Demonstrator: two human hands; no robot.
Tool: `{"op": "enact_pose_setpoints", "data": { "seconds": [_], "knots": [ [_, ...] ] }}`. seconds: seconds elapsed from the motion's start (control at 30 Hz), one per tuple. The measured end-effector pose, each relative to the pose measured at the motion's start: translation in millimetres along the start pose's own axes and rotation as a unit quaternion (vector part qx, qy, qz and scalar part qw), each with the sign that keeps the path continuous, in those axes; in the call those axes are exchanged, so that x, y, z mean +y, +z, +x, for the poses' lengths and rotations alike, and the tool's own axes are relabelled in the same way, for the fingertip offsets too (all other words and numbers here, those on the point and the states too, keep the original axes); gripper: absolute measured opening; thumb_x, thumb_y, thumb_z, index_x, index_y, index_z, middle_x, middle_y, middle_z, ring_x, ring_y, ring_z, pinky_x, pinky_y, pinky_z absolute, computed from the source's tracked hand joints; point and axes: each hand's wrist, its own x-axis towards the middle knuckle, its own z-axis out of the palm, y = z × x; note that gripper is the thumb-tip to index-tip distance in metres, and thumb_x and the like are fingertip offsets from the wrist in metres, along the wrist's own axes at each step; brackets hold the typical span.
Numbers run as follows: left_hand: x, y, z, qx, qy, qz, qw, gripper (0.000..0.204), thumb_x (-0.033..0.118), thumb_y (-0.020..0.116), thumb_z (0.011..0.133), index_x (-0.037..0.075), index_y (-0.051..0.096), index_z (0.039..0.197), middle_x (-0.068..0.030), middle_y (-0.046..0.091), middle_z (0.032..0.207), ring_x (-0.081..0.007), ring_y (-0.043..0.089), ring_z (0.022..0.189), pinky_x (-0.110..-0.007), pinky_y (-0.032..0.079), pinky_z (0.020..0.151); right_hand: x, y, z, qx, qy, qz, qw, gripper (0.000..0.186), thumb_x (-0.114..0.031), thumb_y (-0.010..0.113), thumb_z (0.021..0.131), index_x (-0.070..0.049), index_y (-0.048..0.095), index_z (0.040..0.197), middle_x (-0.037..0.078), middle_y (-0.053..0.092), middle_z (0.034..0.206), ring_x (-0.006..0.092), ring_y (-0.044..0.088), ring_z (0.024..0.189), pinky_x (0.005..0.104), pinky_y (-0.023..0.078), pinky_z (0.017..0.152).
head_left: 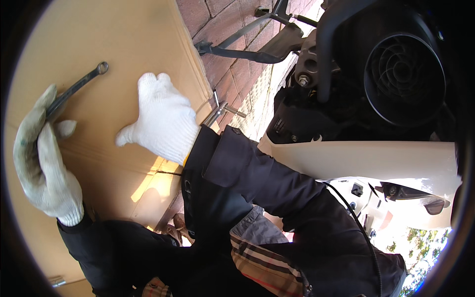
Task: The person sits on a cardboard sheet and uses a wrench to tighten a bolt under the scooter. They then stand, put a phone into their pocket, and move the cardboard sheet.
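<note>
My left hand (44, 158), in a knitted work glove with dark stains, is at the far left over a sheet of cardboard (99, 29). Its fingers are wrapped round a dark metal wrench (74, 94). The wrench's ring end points up and to the right, while its other end is hidden in the glove. To the right, my right hand (161, 118) is in a cleaner white glove, back upward, above the cardboard. Its thumb stands out to the left, away from the foreshortened fingers, and I see nothing held in it.
A metal tool with a short crossbar (222, 113) lies by the cardboard's right edge, partly behind my right sleeve. Red brick paving (232, 84) borders it. At right stands a vehicle with a round black housing (404, 79), a white body panel (376, 158) and a black metal stand (252, 52).
</note>
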Motion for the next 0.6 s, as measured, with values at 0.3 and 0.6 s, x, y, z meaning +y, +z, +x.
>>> {"op": "enact_pose_setpoints", "data": {
  "seconds": [0.3, 0.6],
  "knots": [
    [-7.8, -13.4, -13.6, -0.041, 0.007, -0.007, 0.999, 0.040, 0.010, 0.041, 0.119, -0.005, 0.058, 0.151, -0.0349, 0.065, 0.149, -0.0323, 0.076, 0.119, -0.038, 0.064, 0.098, 1.5, -5.4, 2.7, -0.021, 0.015, 0.018, 1.000, 0.088, -0.041, 0.105, 0.063, 0.004, 0.055, 0.119, 0.026, 0.060, 0.118, 0.0456, 0.071, 0.105, 0.0489, 0.062, 0.091],
    [-0.5, -24.6, -1.0, -0.196, 0.045, -0.040, 0.979, 0.047, 0.009, 0.034, 0.119, -0.010, 0.048, 0.160, -0.0338, 0.060, 0.155, -0.0422, 0.069, 0.134, -0.044, 0.062, 0.108, 2.5, -5.5, 1.7, -0.025, 0.021, 0.034, 0.999, 0.086, -0.035, 0.106, 0.062, 0.004, 0.055, 0.118, 0.026, 0.059, 0.118, 0.0466, 0.071, 0.103, 0.0496, 0.061, 0.089]
  ]
}}
